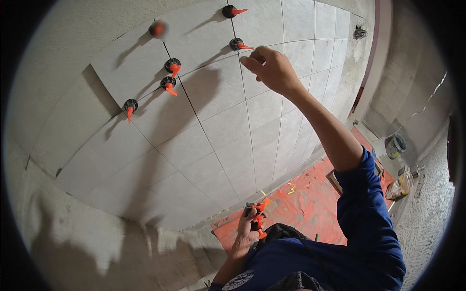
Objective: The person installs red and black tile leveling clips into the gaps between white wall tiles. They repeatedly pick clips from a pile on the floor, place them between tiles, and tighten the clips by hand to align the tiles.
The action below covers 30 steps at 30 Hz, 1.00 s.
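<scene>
My right hand (273, 69) is raised at the grey tiled wall (189, 150). Its fingers are curled, with a gap between thumb and forefinger, and nothing shows in them. Right beside it is a tile leveler (237, 44), a round black base with an orange T-handle, set in a joint between tiles. Low down near my body, my left hand (246, 232) is closed around several loose tile levelers (259, 218) of the same kind. More levelers sit in the upper joints: one at the top (230, 11), a blurred one (158, 29), a close pair (172, 66), and one at the tile corner (130, 105).
Below the wall lies a red floor sheet (310, 199) with small yellow pieces (291, 188) on it. Buckets (395, 145) stand to the right. Bare plaster (53, 106) borders the tiles at left, and wires (359, 33) stick out of the wall at upper right.
</scene>
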Each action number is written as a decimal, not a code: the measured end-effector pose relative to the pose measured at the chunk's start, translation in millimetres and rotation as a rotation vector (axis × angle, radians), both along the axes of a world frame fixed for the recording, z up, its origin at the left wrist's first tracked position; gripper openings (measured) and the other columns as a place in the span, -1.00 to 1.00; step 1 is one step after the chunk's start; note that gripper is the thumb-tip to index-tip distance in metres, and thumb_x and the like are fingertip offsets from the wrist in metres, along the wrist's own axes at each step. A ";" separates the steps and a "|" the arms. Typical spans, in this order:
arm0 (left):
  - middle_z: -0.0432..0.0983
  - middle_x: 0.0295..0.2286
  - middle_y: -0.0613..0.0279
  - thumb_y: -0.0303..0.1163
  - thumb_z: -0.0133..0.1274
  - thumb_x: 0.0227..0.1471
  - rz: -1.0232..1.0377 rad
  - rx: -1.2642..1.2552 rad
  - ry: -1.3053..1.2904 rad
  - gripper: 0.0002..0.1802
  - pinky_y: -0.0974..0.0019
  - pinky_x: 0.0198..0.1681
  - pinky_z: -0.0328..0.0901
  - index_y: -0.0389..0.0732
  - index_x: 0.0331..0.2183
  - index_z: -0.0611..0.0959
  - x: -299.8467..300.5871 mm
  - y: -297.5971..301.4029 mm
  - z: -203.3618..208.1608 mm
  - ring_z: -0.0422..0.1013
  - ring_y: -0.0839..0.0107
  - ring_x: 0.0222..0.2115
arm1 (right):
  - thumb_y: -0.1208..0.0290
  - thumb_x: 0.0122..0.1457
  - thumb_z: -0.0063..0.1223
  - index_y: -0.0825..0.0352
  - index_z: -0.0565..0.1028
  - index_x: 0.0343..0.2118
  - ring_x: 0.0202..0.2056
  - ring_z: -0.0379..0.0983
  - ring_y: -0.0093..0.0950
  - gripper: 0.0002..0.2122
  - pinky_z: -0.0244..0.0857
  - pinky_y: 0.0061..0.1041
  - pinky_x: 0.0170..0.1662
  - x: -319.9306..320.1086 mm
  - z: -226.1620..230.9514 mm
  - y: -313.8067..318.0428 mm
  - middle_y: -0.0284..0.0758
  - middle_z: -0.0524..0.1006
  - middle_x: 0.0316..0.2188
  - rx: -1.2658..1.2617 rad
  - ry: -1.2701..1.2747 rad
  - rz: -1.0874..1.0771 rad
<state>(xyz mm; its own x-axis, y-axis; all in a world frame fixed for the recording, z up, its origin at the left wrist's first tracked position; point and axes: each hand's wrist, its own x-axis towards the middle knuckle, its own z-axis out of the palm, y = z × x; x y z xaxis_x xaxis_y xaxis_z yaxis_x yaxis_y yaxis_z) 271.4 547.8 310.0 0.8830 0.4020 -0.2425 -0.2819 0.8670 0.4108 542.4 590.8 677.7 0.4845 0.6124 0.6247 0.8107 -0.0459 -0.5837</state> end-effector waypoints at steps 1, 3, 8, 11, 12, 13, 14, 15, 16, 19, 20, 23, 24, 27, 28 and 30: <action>0.45 -0.11 0.29 -0.26 0.20 0.04 -0.009 0.001 -0.005 -0.68 0.29 -0.61 0.28 -0.05 -0.16 0.50 -1.9 4.1 -0.9 0.47 0.20 -0.32 | 0.09 0.23 -0.01 0.39 0.50 -0.41 -0.54 0.50 -0.31 -0.62 0.35 -0.35 -0.45 0.5 2.4 3.7 -0.21 0.56 -0.49 -0.003 -0.122 -0.077; 0.46 -0.12 0.29 -0.25 0.21 0.03 -0.026 -0.001 -0.011 -0.68 0.28 -0.62 0.28 -0.06 -0.17 0.50 -7.1 11.8 -1.6 0.48 0.21 -0.32 | 0.06 0.22 0.01 0.39 0.48 -0.45 -0.53 0.50 -0.33 -0.60 0.34 -0.33 -0.49 4.0 4.6 8.7 -0.24 0.55 -0.50 -0.049 -0.344 -0.244; 0.49 -0.21 0.31 -0.21 0.22 0.02 -0.043 0.020 0.038 -0.64 0.33 -0.64 0.30 -0.09 -0.16 0.51 -18.5 32.7 0.8 0.48 0.30 -0.36 | 0.19 0.23 0.06 0.33 0.45 -0.45 -0.62 0.43 -0.45 -0.72 0.33 -0.45 -0.56 10.8 5.9 13.5 -0.36 0.49 -0.58 0.090 -0.730 -0.350; 0.49 -0.24 0.31 -0.19 0.23 0.02 -0.043 0.037 0.059 -0.62 0.35 -0.65 0.32 -0.10 -0.15 0.52 -22.3 42.1 2.9 0.47 0.36 -0.37 | 0.22 0.24 0.01 0.33 0.46 -0.47 -0.55 0.50 -0.38 -0.73 0.39 -0.36 -0.49 15.0 14.2 12.2 -0.33 0.52 -0.55 0.038 -0.837 -0.259; 0.49 -0.24 0.31 -0.19 0.22 0.02 -0.043 0.041 0.064 -0.62 0.35 -0.65 0.32 -0.10 -0.15 0.52 -22.6 45.0 3.2 0.47 0.37 -0.37 | 0.25 0.26 -0.01 0.33 0.45 -0.47 -0.55 0.50 -0.39 -0.74 0.39 -0.35 -0.50 16.3 16.8 12.1 -0.33 0.51 -0.57 -0.013 -0.835 -0.259; 0.49 -0.24 0.31 -0.19 0.22 0.02 -0.063 0.038 0.054 -0.62 0.36 -0.65 0.32 -0.10 -0.15 0.52 -22.9 47.6 3.2 0.47 0.38 -0.37 | 0.28 0.27 -0.03 0.33 0.45 -0.47 -0.55 0.50 -0.39 -0.75 0.39 -0.34 -0.50 17.4 18.5 11.9 -0.33 0.51 -0.58 -0.023 -0.857 -0.231; 0.49 -0.23 0.31 -0.19 0.22 0.03 -0.074 0.040 0.049 -0.63 0.36 -0.65 0.32 -0.10 -0.15 0.52 -23.1 50.0 3.0 0.47 0.38 -0.38 | 0.30 0.26 -0.01 0.32 0.45 -0.48 -0.59 0.47 -0.42 -0.77 0.36 -0.38 -0.53 18.7 20.4 12.1 -0.34 0.49 -0.62 -0.078 -0.856 -0.260; 0.49 -0.23 0.31 -0.19 0.22 0.03 -0.076 0.051 0.043 -0.63 0.37 -0.65 0.32 -0.10 -0.15 0.52 -23.8 52.2 2.6 0.47 0.39 -0.39 | 0.32 0.25 0.02 0.31 0.44 -0.48 -0.63 0.44 -0.44 -0.79 0.33 -0.41 -0.57 20.3 22.7 13.0 -0.36 0.48 -0.65 -0.093 -0.881 -0.261; 0.49 -0.22 0.31 -0.20 0.22 0.03 -0.098 0.038 0.025 -0.63 0.38 -0.65 0.32 -0.11 -0.15 0.52 -24.1 54.0 1.9 0.47 0.39 -0.39 | 0.34 0.23 0.04 0.30 0.43 -0.49 -0.67 0.41 -0.46 -0.80 0.30 -0.45 -0.60 21.5 24.3 13.6 -0.37 0.46 -0.68 -0.113 -0.897 -0.257; 0.49 -0.22 0.32 -0.21 0.21 0.04 -0.116 0.036 -0.005 -0.64 0.39 -0.66 0.32 -0.12 -0.15 0.52 -25.0 58.4 -1.2 0.47 0.38 -0.40 | 0.38 0.23 0.03 0.31 0.42 -0.56 -0.69 0.38 -0.47 -0.77 0.27 -0.45 -0.60 23.1 26.4 14.2 -0.37 0.43 -0.73 -0.118 -0.806 -0.211; 0.49 -0.22 0.32 -0.21 0.21 0.04 -0.107 0.038 0.003 -0.65 0.39 -0.66 0.32 -0.12 -0.16 0.52 -25.7 59.0 -2.5 0.47 0.38 -0.41 | 0.39 0.23 0.01 0.32 0.42 -0.57 -0.70 0.36 -0.47 -0.77 0.27 -0.45 -0.60 22.7 26.2 14.6 -0.36 0.43 -0.73 -0.102 -0.753 -0.202; 0.49 -0.22 0.33 -0.23 0.20 0.05 -0.116 0.021 0.022 -0.66 0.39 -0.67 0.32 -0.12 -0.16 0.53 -26.6 60.5 -7.1 0.47 0.39 -0.42 | 0.40 0.23 -0.06 0.36 0.44 -0.60 -0.72 0.30 -0.48 -0.74 0.23 -0.44 -0.60 18.4 25.2 17.5 -0.34 0.42 -0.75 -0.064 -0.592 -0.206; 0.49 -0.23 0.33 -0.23 0.20 0.05 -0.122 0.011 0.028 -0.67 0.39 -0.67 0.32 -0.12 -0.15 0.53 -26.8 60.8 -8.6 0.46 0.39 -0.42 | 0.39 0.22 -0.08 0.37 0.44 -0.60 -0.73 0.28 -0.49 -0.73 0.22 -0.44 -0.60 16.5 25.3 19.2 -0.33 0.40 -0.76 -0.001 -0.583 -0.187; 0.50 -0.22 0.33 -0.24 0.20 0.04 -0.151 -0.027 0.033 -0.66 0.38 -0.67 0.32 -0.13 -0.15 0.53 -27.9 61.1 -11.9 0.46 0.38 -0.41 | 0.33 0.20 -0.09 0.42 0.49 -0.58 -0.66 0.36 -0.32 -0.70 0.28 -0.29 -0.49 12.2 27.3 19.1 -0.19 0.46 -0.68 -0.021 -0.297 -0.170; 0.50 -0.22 0.33 -0.25 0.20 0.04 -0.153 -0.033 0.030 -0.66 0.37 -0.67 0.33 -0.13 -0.15 0.53 -28.5 61.0 -12.5 0.46 0.37 -0.41 | 0.30 0.19 -0.09 0.43 0.50 -0.57 -0.61 0.41 -0.23 -0.69 0.32 -0.22 -0.43 10.8 28.0 18.2 -0.12 0.49 -0.64 -0.061 -0.157 -0.172; 0.50 -0.21 0.33 -0.25 0.20 0.04 -0.156 -0.038 0.030 -0.65 0.35 -0.66 0.35 -0.15 -0.15 0.53 -29.4 61.0 -12.3 0.46 0.37 -0.40 | 0.31 0.18 -0.10 0.44 0.50 -0.57 -0.61 0.40 -0.20 -0.69 0.31 -0.23 -0.44 6.4 27.9 18.9 -0.10 0.47 -0.65 -0.050 -0.218 -0.203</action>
